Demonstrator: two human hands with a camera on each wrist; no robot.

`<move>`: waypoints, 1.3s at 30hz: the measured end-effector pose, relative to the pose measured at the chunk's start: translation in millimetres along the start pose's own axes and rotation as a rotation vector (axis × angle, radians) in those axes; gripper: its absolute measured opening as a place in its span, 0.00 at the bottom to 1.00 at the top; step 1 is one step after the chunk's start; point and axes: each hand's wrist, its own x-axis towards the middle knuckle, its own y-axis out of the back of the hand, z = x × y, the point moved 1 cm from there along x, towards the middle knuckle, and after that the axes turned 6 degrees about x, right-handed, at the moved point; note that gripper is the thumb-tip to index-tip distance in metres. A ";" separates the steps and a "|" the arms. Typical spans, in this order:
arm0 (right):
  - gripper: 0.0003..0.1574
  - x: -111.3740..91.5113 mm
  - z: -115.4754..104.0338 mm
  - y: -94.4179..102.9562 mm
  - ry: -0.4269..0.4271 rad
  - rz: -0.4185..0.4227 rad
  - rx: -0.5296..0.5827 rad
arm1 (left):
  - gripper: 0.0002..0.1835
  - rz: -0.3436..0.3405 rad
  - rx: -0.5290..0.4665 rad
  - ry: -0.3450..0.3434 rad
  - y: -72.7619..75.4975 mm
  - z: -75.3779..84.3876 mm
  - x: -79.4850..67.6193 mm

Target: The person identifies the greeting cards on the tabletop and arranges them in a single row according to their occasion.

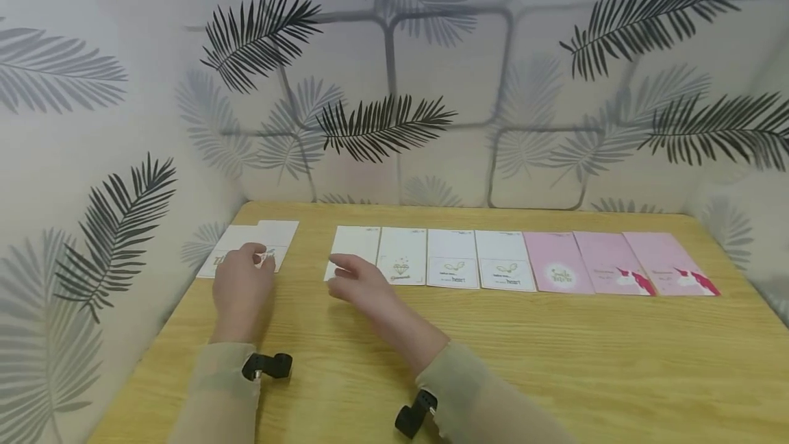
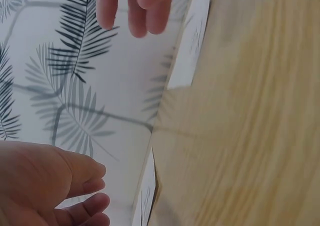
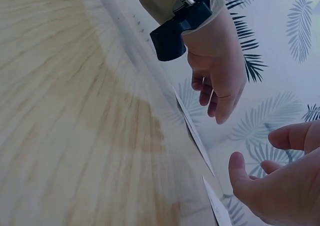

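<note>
My left hand (image 1: 243, 286) hovers at the near edge of two overlapping white folded cards (image 1: 276, 231) on the left. Its thumb and fingers are loosely bent and hold nothing, as the left wrist view shows with a white card (image 2: 146, 196) just beyond. My right hand (image 1: 370, 293) is over the left end of a row of cards, in front of a white card (image 1: 354, 242) that it partly hides. In the right wrist view that hand (image 3: 280, 186) has its thumb and fingers spread apart with nothing between them.
Rightward along the row lie a white card with a gold diamond (image 1: 402, 255), two white cards with winged hearts (image 1: 453, 242), a pink card with white lettering (image 1: 555, 252) and two pink cards with unicorns (image 1: 656, 252). A leaf-patterned wall (image 1: 431, 177) stands behind the wooden table (image 1: 555, 362).
</note>
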 end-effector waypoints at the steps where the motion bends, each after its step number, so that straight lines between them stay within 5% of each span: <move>1: 0.38 2.0 -0.8 -2.0 -0.001 -0.008 0.006 | 0.21 0.000 0.006 0.005 0.9 -3.4 1.0; 19: 0.40 43.2 1.5 -45.9 -0.049 -0.013 0.111 | 0.24 -0.029 0.059 0.036 -3.9 -40.9 28.3; 39: 0.39 63.5 18.4 -57.5 -0.132 0.019 0.265 | 0.30 -0.095 0.117 -0.024 -18.2 -36.8 23.3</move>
